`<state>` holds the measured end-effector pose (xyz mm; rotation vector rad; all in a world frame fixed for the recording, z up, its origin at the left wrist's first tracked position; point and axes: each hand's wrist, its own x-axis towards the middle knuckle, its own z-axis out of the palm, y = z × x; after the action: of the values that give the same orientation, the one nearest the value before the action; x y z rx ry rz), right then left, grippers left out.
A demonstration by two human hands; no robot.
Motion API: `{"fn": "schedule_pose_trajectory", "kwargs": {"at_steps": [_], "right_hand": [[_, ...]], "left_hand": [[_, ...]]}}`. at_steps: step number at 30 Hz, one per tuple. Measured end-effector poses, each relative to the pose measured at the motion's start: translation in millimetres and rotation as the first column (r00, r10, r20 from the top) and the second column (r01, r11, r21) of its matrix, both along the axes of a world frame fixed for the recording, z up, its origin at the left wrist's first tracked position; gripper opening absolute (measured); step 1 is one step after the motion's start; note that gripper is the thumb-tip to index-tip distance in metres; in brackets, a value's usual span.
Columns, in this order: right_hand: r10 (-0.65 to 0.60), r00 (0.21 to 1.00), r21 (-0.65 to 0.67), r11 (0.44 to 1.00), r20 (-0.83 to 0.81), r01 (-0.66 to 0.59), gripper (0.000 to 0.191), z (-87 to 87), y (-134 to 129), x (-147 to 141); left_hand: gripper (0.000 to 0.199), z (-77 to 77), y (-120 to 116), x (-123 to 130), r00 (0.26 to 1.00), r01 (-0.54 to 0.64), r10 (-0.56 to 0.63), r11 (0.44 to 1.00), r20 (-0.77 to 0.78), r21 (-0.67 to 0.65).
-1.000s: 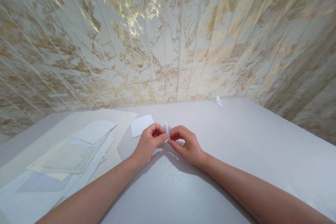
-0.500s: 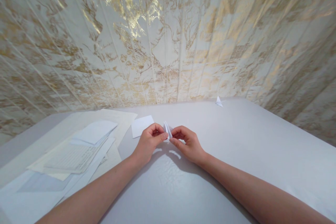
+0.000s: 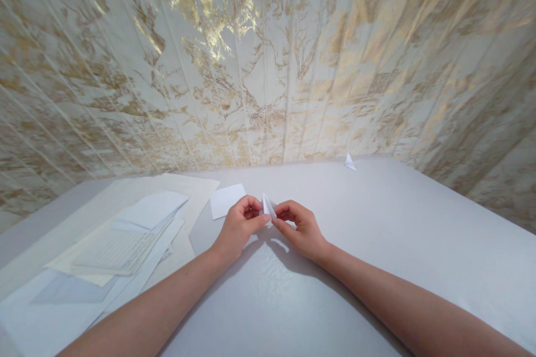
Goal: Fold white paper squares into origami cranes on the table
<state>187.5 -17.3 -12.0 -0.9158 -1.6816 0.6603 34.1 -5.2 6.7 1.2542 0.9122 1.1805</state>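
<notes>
A small folded white paper (image 3: 268, 208) with a pointed top is held between my two hands, near the middle of the view. My left hand (image 3: 242, 225) pinches its left side, thumb across the lower front. On the other side, the thumb and fingers of my right hand (image 3: 301, 228) close on its right edge. Just behind my left hand lies a white paper square (image 3: 226, 199), partly covered by the fingers.
Overlapping papers, some printed, with a white sheet (image 3: 153, 209) on top, cover the left of the white table (image 3: 377, 223). A small folded white piece (image 3: 350, 162) stands at the back right, near the gold-patterned wall (image 3: 268, 67).
The folded paper has turned slightly between my fingers, showing a broader pointed front face. My left thumb has shifted a little to the right. Both hands stay in nearly the same place.
</notes>
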Motion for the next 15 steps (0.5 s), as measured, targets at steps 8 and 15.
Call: {"fn": "schedule_pose_trajectory", "kwargs": {"at_steps": [8, 15], "right_hand": [[-0.014, 0.998, 0.128, 0.992, 0.065, 0.006, 0.005, 1.9, -1.5, 0.5], [-0.011, 0.995, 0.235, 0.972, 0.1, -0.013, 0.007, 5.1, -2.5, 1.7]], "left_hand": [[0.018, -1.6, 2.1, 0.7, 1.0, -0.009, 0.01, 1.0, 0.011, -0.029], [0.019, -6.2, 5.7, -0.8, 0.997, 0.021, -0.019, 0.999, 0.071, -0.033]]}}
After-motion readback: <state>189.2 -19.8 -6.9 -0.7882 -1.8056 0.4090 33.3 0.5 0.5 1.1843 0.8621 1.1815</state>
